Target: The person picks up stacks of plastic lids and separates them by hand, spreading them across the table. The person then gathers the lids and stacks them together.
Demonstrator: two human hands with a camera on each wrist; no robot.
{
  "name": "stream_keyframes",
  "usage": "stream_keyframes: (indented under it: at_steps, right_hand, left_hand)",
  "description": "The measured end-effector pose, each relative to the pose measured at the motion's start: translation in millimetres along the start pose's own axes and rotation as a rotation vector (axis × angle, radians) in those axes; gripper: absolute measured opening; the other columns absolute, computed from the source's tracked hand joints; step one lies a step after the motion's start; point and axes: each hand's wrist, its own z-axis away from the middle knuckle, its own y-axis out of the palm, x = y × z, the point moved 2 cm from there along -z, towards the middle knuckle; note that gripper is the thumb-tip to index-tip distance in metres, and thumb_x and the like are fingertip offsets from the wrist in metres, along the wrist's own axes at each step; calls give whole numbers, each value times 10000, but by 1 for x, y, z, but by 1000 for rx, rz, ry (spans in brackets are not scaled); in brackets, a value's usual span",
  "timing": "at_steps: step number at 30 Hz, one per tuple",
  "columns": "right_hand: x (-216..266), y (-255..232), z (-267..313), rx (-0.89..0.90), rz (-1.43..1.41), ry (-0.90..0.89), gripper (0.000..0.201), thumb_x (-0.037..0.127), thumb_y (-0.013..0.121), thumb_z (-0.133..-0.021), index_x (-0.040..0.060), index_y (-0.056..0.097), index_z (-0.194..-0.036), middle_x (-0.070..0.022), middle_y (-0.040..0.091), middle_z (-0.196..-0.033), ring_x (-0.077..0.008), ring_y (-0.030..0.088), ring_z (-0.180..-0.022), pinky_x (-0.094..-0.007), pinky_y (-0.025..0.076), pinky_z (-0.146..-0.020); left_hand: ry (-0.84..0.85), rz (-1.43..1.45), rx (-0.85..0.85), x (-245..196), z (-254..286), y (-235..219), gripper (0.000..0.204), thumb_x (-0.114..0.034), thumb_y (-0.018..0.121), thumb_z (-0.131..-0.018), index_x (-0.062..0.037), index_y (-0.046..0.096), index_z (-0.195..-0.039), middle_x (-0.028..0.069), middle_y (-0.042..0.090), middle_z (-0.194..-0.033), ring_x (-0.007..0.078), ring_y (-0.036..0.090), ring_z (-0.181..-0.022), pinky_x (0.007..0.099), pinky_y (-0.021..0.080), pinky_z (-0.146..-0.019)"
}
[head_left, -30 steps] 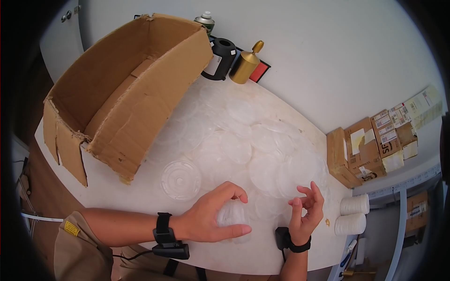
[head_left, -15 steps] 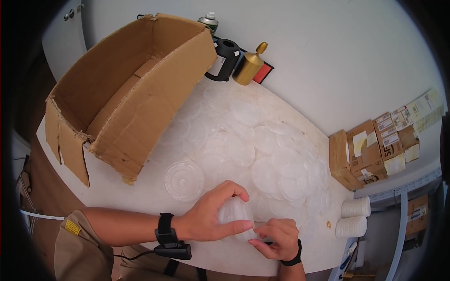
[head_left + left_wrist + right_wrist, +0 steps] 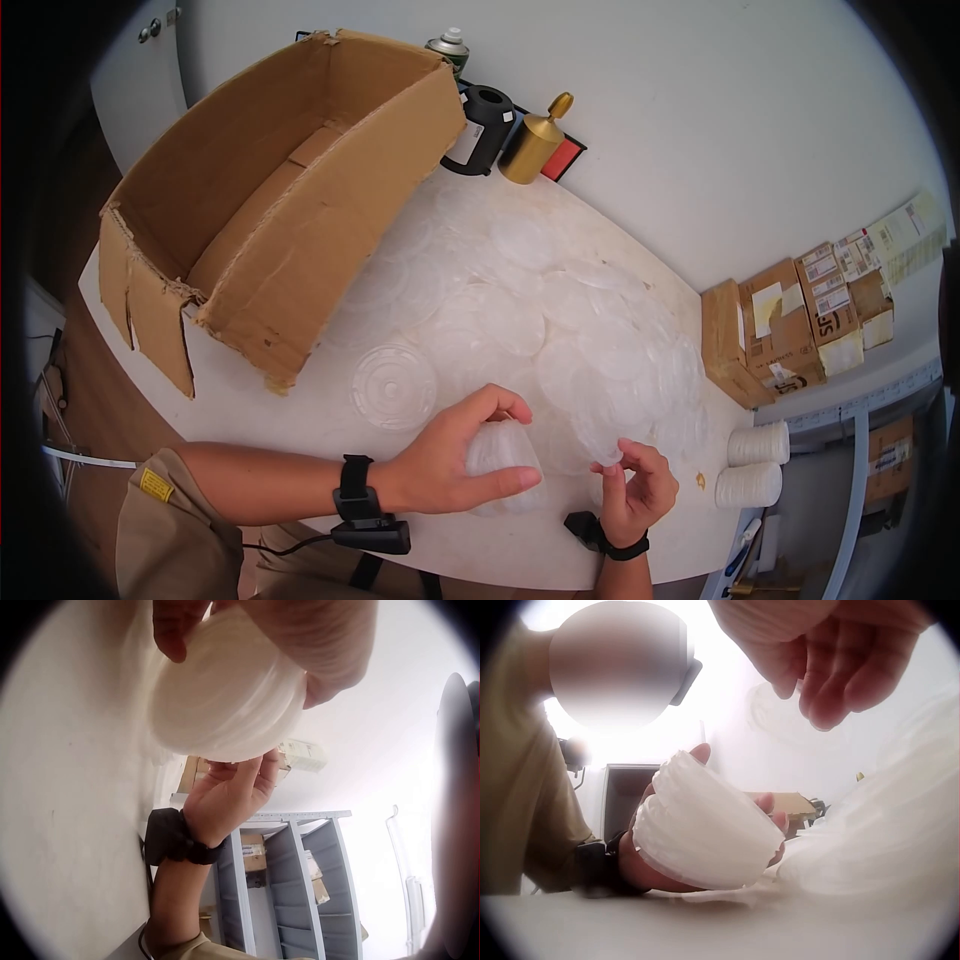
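Observation:
My left hand point(image 3: 445, 460) grips a stack of clear plastic lids point(image 3: 503, 450) close over the near part of the table, thumb on one side and fingers curled round the other. In the right wrist view the stack point(image 3: 705, 825) is tilted, its many rims pressed together. To the right, my right hand point(image 3: 640, 492) pinches a single thin lid point(image 3: 597, 440) between thumb and fingertips. That lid point(image 3: 769, 712) shows faintly behind the fingers in the right wrist view. Beyond both hands spreads a heap of loose lids point(image 3: 490, 310).
One ridged lid point(image 3: 393, 387) lies flat left of the heap. An open cardboard box point(image 3: 330, 220) stands at the back left. Two lid stacks point(image 3: 750, 485) sit at the right edge. A gold canister point(image 3: 530, 150) and a black holder point(image 3: 485, 130) stand at the back.
My right hand came in from the right to the stack's edge, then drew back right and now pinches a lid by the heap. My left hand keeps its grip on the stack.

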Motion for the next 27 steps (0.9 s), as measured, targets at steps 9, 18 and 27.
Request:
stream_keyframes:
  at_steps: [9,18,27]
  right_hand:
    - [13,13,-16,16,30,177,342,-41,719,-813,-56,668,-1151,-166,713,-943,-183,700,-682,-262,540,-606]
    - [18,5,-8,301,175,-116,213,-39,739,-713,45,689,-902,-42,559,-617,-166,548,-496,-270,407,-473]
    - [28,18,-10,567,-42,-222,198,56,828,-746,51,682,-880,-31,561,-611,-188,537,-483,-299,388,-450]
  left_hand:
    - [-10,-35,51,1,0,0,514,-219,797,-870,-34,526,-1265,67,582,-1168,142,548,-1100,305,440,-989]
    - [-15,-25,45,1,1,1,529,-217,799,-869,-36,517,-1279,67,582,-1173,136,547,-1099,301,449,-976]
    - [-40,-47,39,2,1,1,552,-226,815,-860,-43,516,-1287,70,582,-1184,136,545,-1105,302,454,-972]
